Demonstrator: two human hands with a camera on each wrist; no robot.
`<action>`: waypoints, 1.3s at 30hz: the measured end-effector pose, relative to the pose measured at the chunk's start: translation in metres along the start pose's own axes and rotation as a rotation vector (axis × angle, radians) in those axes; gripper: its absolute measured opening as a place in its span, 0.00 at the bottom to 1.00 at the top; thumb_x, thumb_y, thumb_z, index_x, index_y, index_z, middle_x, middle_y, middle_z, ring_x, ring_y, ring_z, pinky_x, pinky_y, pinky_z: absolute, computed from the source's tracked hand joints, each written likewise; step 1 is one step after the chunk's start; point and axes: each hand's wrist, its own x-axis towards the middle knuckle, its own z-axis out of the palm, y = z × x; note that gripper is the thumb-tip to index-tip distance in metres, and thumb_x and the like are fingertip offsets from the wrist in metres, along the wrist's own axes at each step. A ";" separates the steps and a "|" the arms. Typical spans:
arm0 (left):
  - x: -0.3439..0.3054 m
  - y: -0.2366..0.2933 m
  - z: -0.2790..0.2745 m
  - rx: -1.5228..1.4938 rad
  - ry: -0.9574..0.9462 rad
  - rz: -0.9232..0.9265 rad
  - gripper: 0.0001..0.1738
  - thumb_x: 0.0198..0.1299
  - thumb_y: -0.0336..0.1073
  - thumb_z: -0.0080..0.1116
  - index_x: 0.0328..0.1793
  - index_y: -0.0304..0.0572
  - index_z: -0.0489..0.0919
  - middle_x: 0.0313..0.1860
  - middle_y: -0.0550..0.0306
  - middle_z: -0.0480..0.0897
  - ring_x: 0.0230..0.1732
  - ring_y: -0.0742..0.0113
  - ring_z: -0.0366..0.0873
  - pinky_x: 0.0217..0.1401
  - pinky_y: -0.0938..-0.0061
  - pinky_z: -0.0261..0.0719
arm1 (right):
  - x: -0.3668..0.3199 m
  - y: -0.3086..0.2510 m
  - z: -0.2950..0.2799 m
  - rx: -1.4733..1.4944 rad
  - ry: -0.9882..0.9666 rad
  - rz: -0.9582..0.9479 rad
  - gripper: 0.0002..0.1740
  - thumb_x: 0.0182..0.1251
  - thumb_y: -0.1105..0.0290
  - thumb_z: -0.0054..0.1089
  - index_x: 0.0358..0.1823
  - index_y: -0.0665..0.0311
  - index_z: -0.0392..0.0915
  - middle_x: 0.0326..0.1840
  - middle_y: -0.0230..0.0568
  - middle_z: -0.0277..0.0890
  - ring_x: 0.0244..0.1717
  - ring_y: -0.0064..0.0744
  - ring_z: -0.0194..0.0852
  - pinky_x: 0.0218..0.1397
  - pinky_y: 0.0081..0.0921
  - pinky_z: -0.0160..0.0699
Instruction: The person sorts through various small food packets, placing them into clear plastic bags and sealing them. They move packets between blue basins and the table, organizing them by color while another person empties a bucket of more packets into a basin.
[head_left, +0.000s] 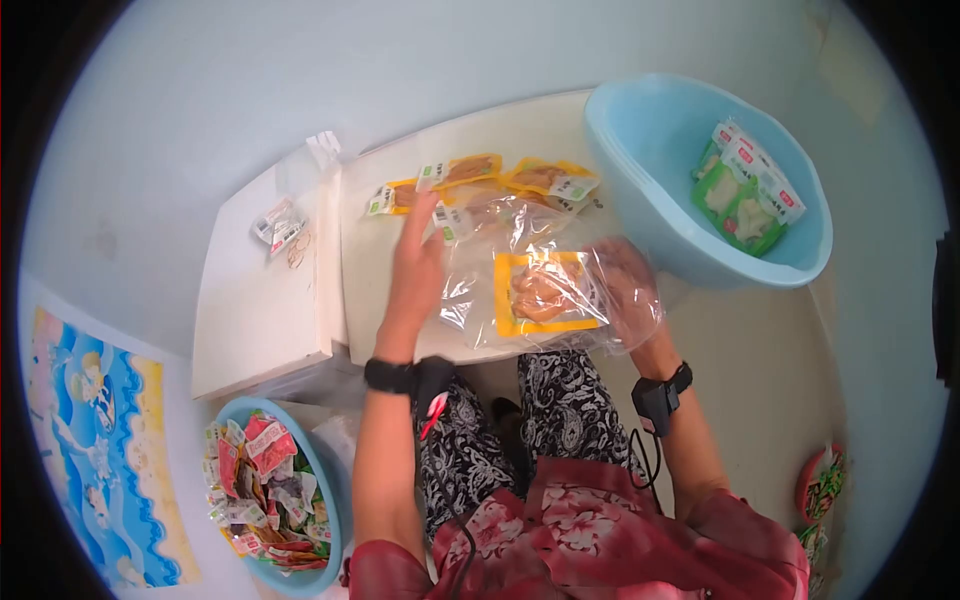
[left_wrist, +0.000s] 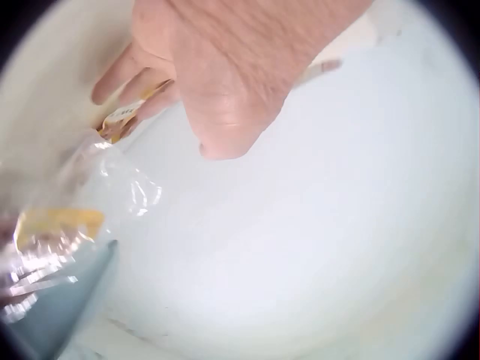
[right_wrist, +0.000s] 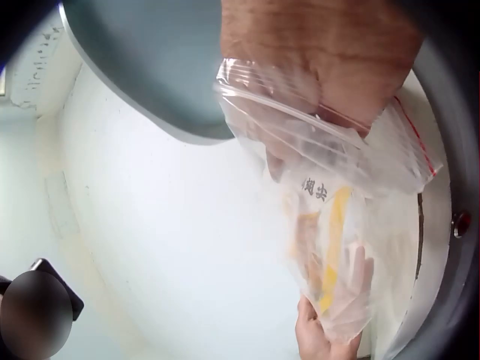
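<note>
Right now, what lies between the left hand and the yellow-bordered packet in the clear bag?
In the head view, the crinkled side of the clear bag, with tabletop showing through, separates the left hand from the packet.

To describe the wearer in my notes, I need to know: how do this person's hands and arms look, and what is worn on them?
The left hand and right hand wear no gloves. Each wrist has a black strap with a black device. A thin black cable hangs by the right one. The sleeves are short, dark red.
</note>
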 end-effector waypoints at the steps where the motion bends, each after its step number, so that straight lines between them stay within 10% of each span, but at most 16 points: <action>1: -0.019 0.024 -0.012 -0.320 0.049 -0.225 0.39 0.80 0.48 0.48 0.90 0.47 0.49 0.77 0.41 0.72 0.74 0.54 0.74 0.69 0.57 0.79 | 0.002 0.000 0.003 0.045 -0.019 -0.020 0.13 0.72 0.75 0.62 0.54 0.71 0.79 0.59 0.46 0.77 0.57 0.34 0.80 0.60 0.29 0.82; 4: -0.069 0.042 -0.043 -0.732 0.074 -0.557 0.41 0.80 0.49 0.49 0.90 0.45 0.45 0.74 0.36 0.73 0.66 0.48 0.80 0.60 0.54 0.84 | 0.021 -0.019 0.016 1.061 -0.031 0.725 0.10 0.74 0.74 0.60 0.52 0.68 0.82 0.60 0.41 0.79 0.55 0.29 0.81 0.60 0.27 0.81; 10: -0.118 0.056 -0.068 -0.397 0.103 -0.611 0.46 0.67 0.31 0.67 0.86 0.32 0.54 0.49 0.46 0.89 0.32 0.74 0.80 0.28 0.82 0.74 | 0.032 -0.012 0.075 0.477 -0.218 0.549 0.13 0.74 0.68 0.62 0.54 0.67 0.81 0.51 0.36 0.82 0.51 0.22 0.78 0.58 0.27 0.79; 16: -0.132 0.028 -0.068 0.005 0.146 -0.417 0.45 0.64 0.29 0.68 0.85 0.33 0.59 0.42 0.54 0.86 0.29 0.72 0.77 0.30 0.77 0.76 | 0.044 -0.020 0.080 0.223 -0.348 0.379 0.21 0.66 0.66 0.70 0.57 0.67 0.81 0.50 0.41 0.83 0.52 0.31 0.81 0.55 0.29 0.80; 21: -0.137 0.062 -0.030 0.858 0.252 -0.068 0.37 0.64 0.34 0.66 0.80 0.42 0.69 0.52 0.48 0.80 0.47 0.49 0.81 0.51 0.59 0.81 | 0.052 -0.021 0.093 0.159 -0.396 0.379 0.19 0.63 0.65 0.73 0.53 0.65 0.84 0.51 0.41 0.86 0.51 0.32 0.84 0.54 0.30 0.81; 27: -0.108 0.107 0.030 0.595 0.198 0.195 0.39 0.64 0.49 0.68 0.74 0.31 0.71 0.59 0.42 0.78 0.58 0.44 0.77 0.57 0.54 0.80 | 0.047 -0.018 0.103 0.158 -0.389 0.365 0.17 0.61 0.65 0.73 0.48 0.67 0.85 0.45 0.39 0.86 0.46 0.29 0.80 0.54 0.31 0.80; 31: -0.094 0.113 0.060 0.585 0.084 0.133 0.44 0.63 0.56 0.67 0.74 0.30 0.69 0.57 0.44 0.75 0.54 0.46 0.77 0.54 0.54 0.80 | 0.046 -0.006 0.103 0.954 -0.407 0.561 0.11 0.66 0.70 0.64 0.47 0.65 0.84 0.42 0.34 0.86 0.44 0.26 0.80 0.50 0.27 0.81; 39: -0.087 0.098 0.070 0.505 0.185 0.217 0.20 0.59 0.32 0.69 0.55 0.34 0.77 0.47 0.48 0.74 0.49 0.48 0.78 0.45 0.59 0.82 | 0.071 -0.009 0.090 0.423 -0.617 0.227 0.12 0.68 0.72 0.61 0.51 0.66 0.84 0.43 0.33 0.84 0.46 0.24 0.77 0.52 0.26 0.79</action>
